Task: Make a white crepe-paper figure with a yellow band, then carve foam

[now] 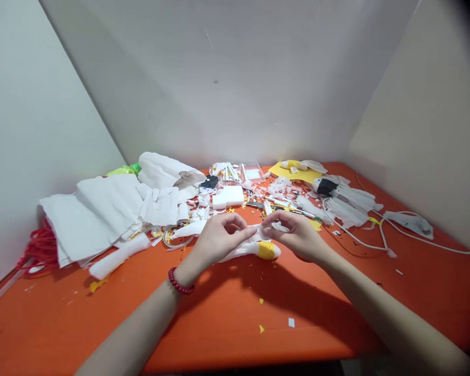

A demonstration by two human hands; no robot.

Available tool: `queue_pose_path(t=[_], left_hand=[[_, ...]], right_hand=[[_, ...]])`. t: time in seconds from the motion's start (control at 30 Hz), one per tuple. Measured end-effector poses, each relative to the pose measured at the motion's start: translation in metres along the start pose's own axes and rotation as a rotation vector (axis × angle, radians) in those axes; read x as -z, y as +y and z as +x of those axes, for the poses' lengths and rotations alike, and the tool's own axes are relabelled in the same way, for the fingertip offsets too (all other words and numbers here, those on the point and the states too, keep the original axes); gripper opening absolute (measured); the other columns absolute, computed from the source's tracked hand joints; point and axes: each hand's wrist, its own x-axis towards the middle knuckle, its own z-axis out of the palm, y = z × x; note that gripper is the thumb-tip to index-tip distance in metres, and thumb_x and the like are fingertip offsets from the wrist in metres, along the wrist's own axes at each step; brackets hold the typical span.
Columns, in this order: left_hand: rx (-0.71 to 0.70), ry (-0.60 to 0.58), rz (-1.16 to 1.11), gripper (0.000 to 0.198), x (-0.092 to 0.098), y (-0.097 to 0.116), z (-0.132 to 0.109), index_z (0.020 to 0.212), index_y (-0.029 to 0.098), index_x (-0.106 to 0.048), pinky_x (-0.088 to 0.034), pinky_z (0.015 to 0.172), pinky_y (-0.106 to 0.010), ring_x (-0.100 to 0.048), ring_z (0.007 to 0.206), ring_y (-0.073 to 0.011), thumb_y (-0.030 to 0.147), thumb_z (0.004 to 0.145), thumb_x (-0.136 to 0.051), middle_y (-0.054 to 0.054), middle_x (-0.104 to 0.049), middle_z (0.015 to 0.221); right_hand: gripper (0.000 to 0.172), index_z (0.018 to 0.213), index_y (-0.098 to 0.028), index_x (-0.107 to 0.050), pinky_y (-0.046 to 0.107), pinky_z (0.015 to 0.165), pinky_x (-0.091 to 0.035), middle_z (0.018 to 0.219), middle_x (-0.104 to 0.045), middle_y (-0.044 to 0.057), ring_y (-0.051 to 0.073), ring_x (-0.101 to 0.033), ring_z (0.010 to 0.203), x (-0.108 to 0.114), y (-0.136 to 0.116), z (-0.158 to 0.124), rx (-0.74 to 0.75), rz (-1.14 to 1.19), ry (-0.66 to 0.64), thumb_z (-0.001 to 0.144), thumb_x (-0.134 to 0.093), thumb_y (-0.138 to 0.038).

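Over the middle of the orange table (227,313), my left hand (219,240) and my right hand (297,237) meet at a white paper roll with a yellow band (258,249). Both hands pinch a small strip of white paper at the roll's upper side, fingers closed on it. The roll lies tilted on the table beneath my fingers. A red bead bracelet (179,283) circles my left wrist.
A stack of white paper sheets (97,214) and a second white roll (117,256) lie at left, beside red cord (41,245). Scraps, pens and a white box (229,197) clutter the back. White cables (379,230) and a yellow sheet (293,172) sit at right.
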Motion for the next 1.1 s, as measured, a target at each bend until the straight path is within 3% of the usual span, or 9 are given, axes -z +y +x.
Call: queue_pose_path(t=[0.1, 0.23, 0.37, 0.43, 0.6, 0.77, 0.93, 1.1], left_hand=[[-0.042, -0.025, -0.014, 0.031, -0.002, 0.000, -0.001, 0.086, 0.016, -0.057, -0.044, 0.060, -0.024, -0.058, 0.070, -0.0155, 0.038, 0.070, -0.070, -0.003, -0.064, 0.081], [-0.073, -0.196, 0.097, 0.020, 0.008, 0.004, -0.003, 0.083, 0.016, -0.060, -0.043, 0.060, -0.023, -0.057, 0.070, -0.0145, 0.036, 0.079, -0.060, -0.002, -0.063, 0.079], [-0.074, -0.324, 0.139, 0.023, 0.015, 0.006, -0.005, 0.086, 0.017, -0.057, -0.038, 0.053, -0.021, -0.050, 0.061, -0.0114, 0.040, 0.085, -0.052, 0.002, -0.057, 0.072], [-0.063, -0.368, 0.146, 0.027, 0.017, 0.006, -0.005, 0.090, 0.018, -0.057, -0.035, 0.051, -0.021, -0.047, 0.058, -0.0104, 0.043, 0.087, -0.048, 0.003, -0.055, 0.070], [-0.097, -0.350, 0.194, 0.043, 0.017, 0.008, -0.006, 0.072, 0.014, -0.062, -0.030, 0.050, -0.021, -0.040, 0.054, -0.0089, 0.045, 0.091, -0.040, 0.003, -0.049, 0.059], [-0.039, -0.292, 0.113, 0.027, 0.014, 0.007, -0.006, 0.089, 0.016, -0.071, -0.041, 0.059, -0.022, -0.058, 0.069, -0.0143, 0.038, 0.083, -0.056, -0.002, -0.069, 0.079], [-0.056, -0.254, 0.080, 0.025, 0.010, 0.007, -0.006, 0.085, 0.016, -0.070, -0.046, 0.068, -0.024, -0.063, 0.078, -0.0172, 0.038, 0.081, -0.057, -0.004, -0.071, 0.085], [-0.110, -0.278, 0.102, 0.027, 0.008, 0.011, -0.008, 0.086, 0.017, -0.066, -0.045, 0.064, -0.023, -0.062, 0.074, -0.0154, 0.041, 0.085, -0.052, -0.003, -0.069, 0.083]], right_hand=[[0.022, 0.100, -0.018, -0.059, 0.023, 0.072, -0.049, 0.097, -0.063, 0.005, 0.013, -0.060, 0.082, -0.002, 0.003, 0.000, 0.014, -0.043, 0.009, 0.080, -0.059, -0.029], [0.016, 0.090, -0.016, -0.055, 0.022, 0.062, -0.048, 0.082, -0.061, 0.003, 0.011, -0.060, 0.068, 0.001, 0.001, -0.003, -0.005, -0.056, -0.127, 0.086, -0.051, -0.032], [0.019, 0.092, -0.018, -0.046, 0.024, 0.060, -0.050, 0.071, -0.064, 0.002, 0.012, -0.062, 0.062, 0.003, 0.001, -0.007, -0.096, 0.163, -0.324, 0.089, -0.048, -0.036], [0.021, 0.095, -0.018, -0.047, 0.025, 0.061, -0.051, 0.068, -0.065, 0.001, 0.012, -0.063, 0.061, 0.005, 0.004, -0.008, -0.127, 0.278, -0.361, 0.088, -0.050, -0.037], [0.025, 0.097, -0.015, -0.059, 0.026, 0.067, -0.052, 0.075, -0.067, 0.004, 0.014, -0.065, 0.070, 0.011, 0.010, -0.006, -0.140, 0.381, -0.345, 0.083, -0.059, -0.036], [0.028, 0.089, -0.013, -0.066, 0.025, 0.075, -0.049, 0.088, -0.067, 0.007, 0.013, -0.063, 0.080, 0.013, 0.005, -0.006, -0.067, 0.231, -0.330, 0.083, -0.057, -0.038], [0.031, 0.075, -0.014, -0.056, 0.021, 0.059, -0.044, 0.074, -0.061, 0.003, 0.010, -0.054, 0.065, -0.002, 0.005, -0.009, -0.073, 0.132, -0.205, 0.081, -0.058, -0.044], [0.031, 0.096, -0.019, -0.049, 0.022, 0.059, -0.045, 0.082, -0.060, 0.002, 0.011, -0.057, 0.069, -0.011, 0.008, -0.010, -0.067, 0.167, -0.141, 0.079, -0.061, -0.042]])
